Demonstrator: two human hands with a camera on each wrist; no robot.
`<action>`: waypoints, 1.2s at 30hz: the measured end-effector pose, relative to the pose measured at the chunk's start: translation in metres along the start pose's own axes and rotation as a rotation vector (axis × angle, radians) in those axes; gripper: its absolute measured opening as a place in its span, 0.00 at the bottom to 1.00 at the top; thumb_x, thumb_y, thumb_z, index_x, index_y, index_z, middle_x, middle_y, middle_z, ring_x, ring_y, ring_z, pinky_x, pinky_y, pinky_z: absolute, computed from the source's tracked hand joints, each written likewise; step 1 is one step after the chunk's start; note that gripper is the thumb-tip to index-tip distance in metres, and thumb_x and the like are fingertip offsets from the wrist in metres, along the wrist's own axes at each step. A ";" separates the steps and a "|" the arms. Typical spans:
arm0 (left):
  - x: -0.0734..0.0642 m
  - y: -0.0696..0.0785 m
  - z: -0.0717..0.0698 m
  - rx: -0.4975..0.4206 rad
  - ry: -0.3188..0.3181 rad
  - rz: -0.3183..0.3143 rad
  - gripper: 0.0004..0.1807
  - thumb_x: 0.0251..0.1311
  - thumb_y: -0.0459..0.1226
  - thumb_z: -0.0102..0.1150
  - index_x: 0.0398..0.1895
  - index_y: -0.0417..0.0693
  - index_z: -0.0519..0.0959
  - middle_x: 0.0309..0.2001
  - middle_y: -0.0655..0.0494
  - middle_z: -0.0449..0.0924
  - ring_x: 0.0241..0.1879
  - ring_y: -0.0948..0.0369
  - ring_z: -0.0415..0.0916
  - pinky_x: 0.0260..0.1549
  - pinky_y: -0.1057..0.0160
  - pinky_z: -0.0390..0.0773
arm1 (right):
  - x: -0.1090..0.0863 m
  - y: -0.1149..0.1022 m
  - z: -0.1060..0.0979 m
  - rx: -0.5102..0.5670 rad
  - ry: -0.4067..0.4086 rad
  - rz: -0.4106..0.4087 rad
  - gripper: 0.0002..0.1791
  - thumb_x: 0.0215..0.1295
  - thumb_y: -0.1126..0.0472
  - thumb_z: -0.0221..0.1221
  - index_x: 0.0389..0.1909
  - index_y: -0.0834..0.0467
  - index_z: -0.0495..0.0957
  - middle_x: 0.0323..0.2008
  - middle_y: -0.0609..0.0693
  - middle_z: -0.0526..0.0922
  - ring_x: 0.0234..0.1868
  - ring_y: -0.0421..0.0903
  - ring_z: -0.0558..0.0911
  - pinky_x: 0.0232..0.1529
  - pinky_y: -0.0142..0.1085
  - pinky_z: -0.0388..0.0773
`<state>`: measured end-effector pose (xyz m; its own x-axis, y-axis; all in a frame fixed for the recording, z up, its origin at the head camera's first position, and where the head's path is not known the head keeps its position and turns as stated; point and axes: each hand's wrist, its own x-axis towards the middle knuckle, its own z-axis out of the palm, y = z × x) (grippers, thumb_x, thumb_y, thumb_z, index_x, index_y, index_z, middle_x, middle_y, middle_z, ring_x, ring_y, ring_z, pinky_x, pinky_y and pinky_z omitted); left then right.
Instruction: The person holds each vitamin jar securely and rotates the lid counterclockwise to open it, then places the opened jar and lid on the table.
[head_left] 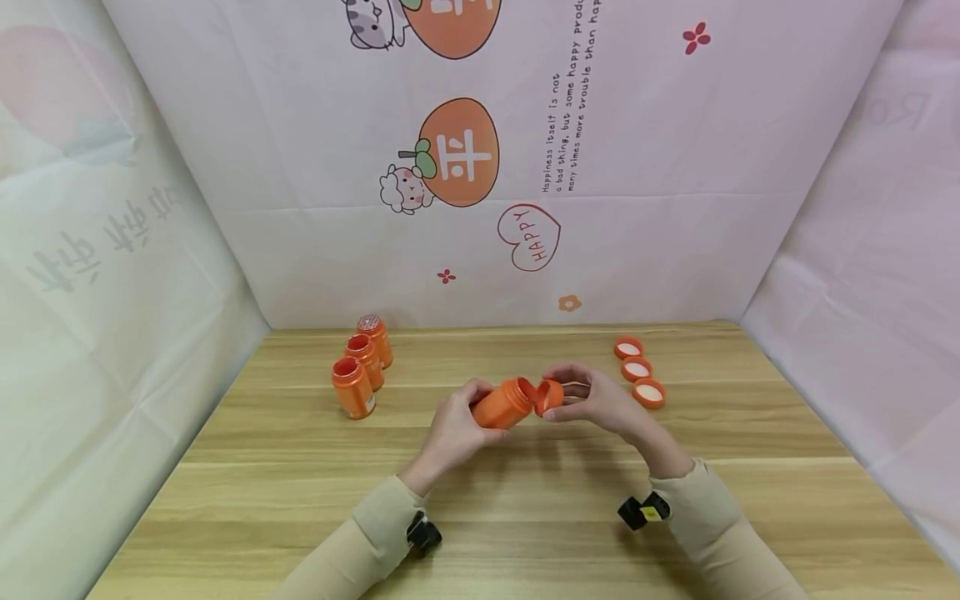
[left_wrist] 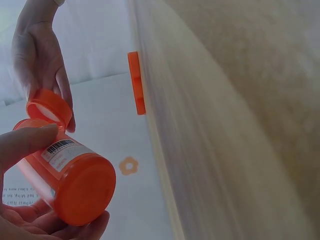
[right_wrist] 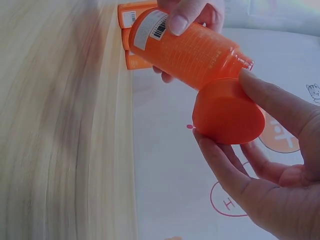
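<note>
My left hand (head_left: 455, 431) grips an orange plastic bottle (head_left: 501, 406), tilted with its open mouth toward the right. A white label with a barcode shows on the bottle (left_wrist: 75, 165) in the left wrist view. With thumb and fingers my right hand (head_left: 596, 402) pinches an orange cap (head_left: 550, 397) by its edge. The cap (right_wrist: 229, 111) stands tipped beside the mouth, its inner side facing the bottle; in the left wrist view its rim appears to touch the neck. Both are held above the wooden table (head_left: 525, 533).
Several orange bottles stand in a row at the back left; the front one (head_left: 353, 388) is uncapped, and the rearmost (head_left: 375, 337) has a whitish top. Three orange caps (head_left: 648, 392) lie at the back right, pale insides up. A printed white cloth (head_left: 637, 208) hangs behind the table.
</note>
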<state>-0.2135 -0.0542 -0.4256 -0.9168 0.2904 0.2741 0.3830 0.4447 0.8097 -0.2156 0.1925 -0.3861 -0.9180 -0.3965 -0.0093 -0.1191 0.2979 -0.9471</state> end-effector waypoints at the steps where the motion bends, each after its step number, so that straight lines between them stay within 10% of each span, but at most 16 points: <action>1: 0.000 0.000 -0.001 -0.003 0.002 -0.001 0.30 0.36 0.37 0.76 0.47 0.52 0.75 0.44 0.57 0.81 0.41 0.61 0.75 0.44 0.57 0.73 | 0.000 0.001 0.000 0.005 0.007 0.008 0.37 0.49 0.60 0.71 0.60 0.63 0.67 0.57 0.61 0.74 0.55 0.54 0.78 0.48 0.37 0.79; 36: -0.006 -0.020 -0.037 -0.026 0.129 -0.070 0.30 0.35 0.33 0.77 0.46 0.47 0.73 0.44 0.50 0.82 0.44 0.56 0.78 0.50 0.49 0.72 | -0.017 0.031 -0.025 -0.179 0.166 0.050 0.33 0.52 0.51 0.69 0.59 0.56 0.72 0.55 0.56 0.77 0.53 0.51 0.76 0.47 0.34 0.74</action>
<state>-0.2197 -0.0965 -0.4244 -0.9488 0.1473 0.2796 0.3160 0.4370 0.8421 -0.2128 0.2305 -0.4069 -0.9723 -0.2333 0.0118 -0.1231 0.4687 -0.8747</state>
